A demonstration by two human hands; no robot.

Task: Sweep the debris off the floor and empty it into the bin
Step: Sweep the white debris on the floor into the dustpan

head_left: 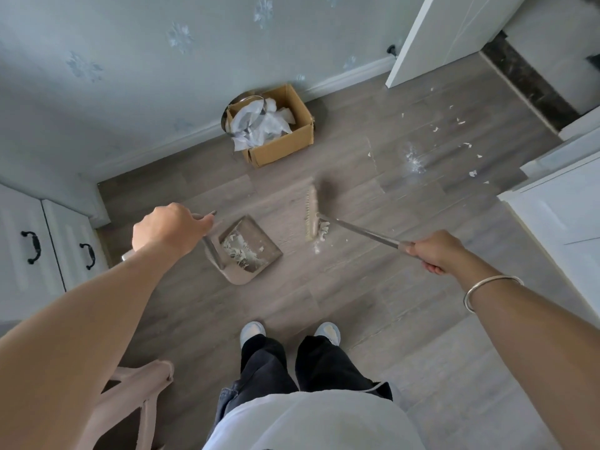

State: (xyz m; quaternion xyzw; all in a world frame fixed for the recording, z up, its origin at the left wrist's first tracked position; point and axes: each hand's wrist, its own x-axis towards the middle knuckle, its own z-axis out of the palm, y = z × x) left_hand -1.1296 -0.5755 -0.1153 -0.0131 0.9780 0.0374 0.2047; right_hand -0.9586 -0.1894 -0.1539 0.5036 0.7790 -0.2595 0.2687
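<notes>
Grey wood floor fills the room. By the wall sits the cardboard bin. The left grip holds the dustpan handle. The right grip is closed round the broom stick. White debris lies in the dustpan and by the broom.

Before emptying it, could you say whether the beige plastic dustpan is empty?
Not empty: white scraps lie piled in the beige plastic dustpan.

On my feed both forearms are bare, with a thin silver bangle round the wrist behind the right hand. The top is white and loose (a plain tee, as far as I can tell), worn over black trousers and pale, whitish shoes.
</notes>
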